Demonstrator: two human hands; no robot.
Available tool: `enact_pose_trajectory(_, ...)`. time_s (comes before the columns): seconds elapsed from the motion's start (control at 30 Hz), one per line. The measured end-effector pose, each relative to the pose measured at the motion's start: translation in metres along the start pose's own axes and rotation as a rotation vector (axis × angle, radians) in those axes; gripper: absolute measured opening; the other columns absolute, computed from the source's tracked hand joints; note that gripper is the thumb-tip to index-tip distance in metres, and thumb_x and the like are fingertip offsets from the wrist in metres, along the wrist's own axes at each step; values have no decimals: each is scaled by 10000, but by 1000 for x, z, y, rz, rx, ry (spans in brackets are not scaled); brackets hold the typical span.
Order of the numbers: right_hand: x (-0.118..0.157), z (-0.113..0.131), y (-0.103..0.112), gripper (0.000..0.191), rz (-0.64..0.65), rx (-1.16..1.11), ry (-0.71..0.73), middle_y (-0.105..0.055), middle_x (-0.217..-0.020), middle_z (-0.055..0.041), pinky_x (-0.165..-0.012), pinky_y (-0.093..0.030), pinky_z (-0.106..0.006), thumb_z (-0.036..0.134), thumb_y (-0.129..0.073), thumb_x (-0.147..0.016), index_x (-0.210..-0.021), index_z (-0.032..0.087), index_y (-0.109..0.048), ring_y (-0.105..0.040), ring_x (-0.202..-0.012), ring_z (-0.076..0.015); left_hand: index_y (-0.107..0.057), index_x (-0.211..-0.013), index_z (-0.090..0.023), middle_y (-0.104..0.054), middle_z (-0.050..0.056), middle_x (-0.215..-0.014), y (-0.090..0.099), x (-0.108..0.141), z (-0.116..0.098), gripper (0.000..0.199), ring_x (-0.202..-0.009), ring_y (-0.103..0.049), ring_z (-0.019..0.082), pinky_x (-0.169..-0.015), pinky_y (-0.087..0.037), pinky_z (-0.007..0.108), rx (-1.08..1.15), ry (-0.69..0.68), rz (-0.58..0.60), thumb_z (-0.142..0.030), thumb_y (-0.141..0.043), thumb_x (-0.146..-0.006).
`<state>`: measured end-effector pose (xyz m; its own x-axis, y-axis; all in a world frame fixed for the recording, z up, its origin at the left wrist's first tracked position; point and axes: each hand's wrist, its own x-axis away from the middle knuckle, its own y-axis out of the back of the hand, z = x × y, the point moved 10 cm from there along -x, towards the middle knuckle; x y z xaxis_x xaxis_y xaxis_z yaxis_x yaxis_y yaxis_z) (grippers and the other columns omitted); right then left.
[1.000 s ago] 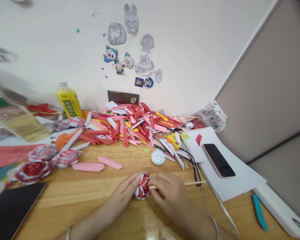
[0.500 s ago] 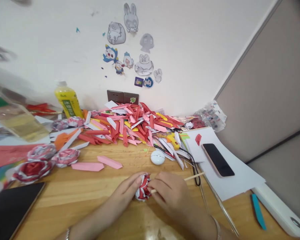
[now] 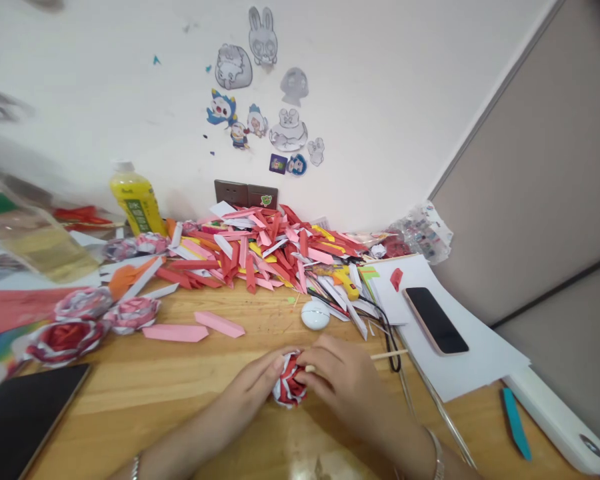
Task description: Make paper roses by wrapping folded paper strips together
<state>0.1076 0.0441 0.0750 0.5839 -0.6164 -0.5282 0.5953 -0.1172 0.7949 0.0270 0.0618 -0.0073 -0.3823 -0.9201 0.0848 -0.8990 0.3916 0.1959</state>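
A red and white folded paper flower is between my two hands, low in the middle of the view. My left hand grips it from the left, thumb on its upper side. My right hand holds a thin wooden stick that passes through the hand, its blunt tip by the flower's right side. The fingertips of that hand touch the flower's petals. Two pink folded strips lie on the table to the left, and a white egg-shaped object sits just beyond my hands.
Folded paper strips are heaped along the wall. Finished flowers and a black tablet-like object are at left. A yellow glue gun, a phone on white paper and a teal cutter are at right.
The flower has turned slightly and shifted a little down and right. My right hand and the stick have moved slightly, with the stick's tip higher now.
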Motion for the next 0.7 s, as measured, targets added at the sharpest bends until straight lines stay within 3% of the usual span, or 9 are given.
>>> enact_pose_trajectory(0.2,-2,-9,-4,122,110,-116,-74,-593,-716,-21,-567,-369,-227,237,-601,-842,-761,152,-635,-546,-647,-133,-589,-1179,-199,-605,31,-1254,-1,-1,0,429,-1154,-517,209,-1027,-349,286,35,-27,28,-426,-377,-884)
enact_pose_trajectory(0.33,-2,-9,-2,92,102,-137,-70,-597,-721,-21,-571,-373,-222,211,-609,-831,-763,152,-631,-547,-654,-131,-579,-1190,-199,-592,36,-1270,0,-2,9,435,-1167,-505,212,-1041,-332,301,17,-11,17,-436,-385,-881)
enact_pose_trajectory(0.47,-1,6,6,223,16,-58,66,-608,-703,-50,-566,-372,-246,171,-456,-896,-746,132,-616,-535,-643,-144,-557,-1205,-193,-582,40,-1278,7,-1,18,451,-1174,-493,202,-1053,-316,300,-4,50,-64,-449,-380,-878)
enact_pose_trajectory(0.7,4,31,7,293,-10,168,297,-597,-658,-41,-509,-331,-269,157,-368,-931,-782,138,-620,-485,-588,-153,-571,-1181,-205,-606,27,-1246,6,0,13,412,-1164,-502,195,-1027,-351,275,-17,34,-74,-420,-399,-873)
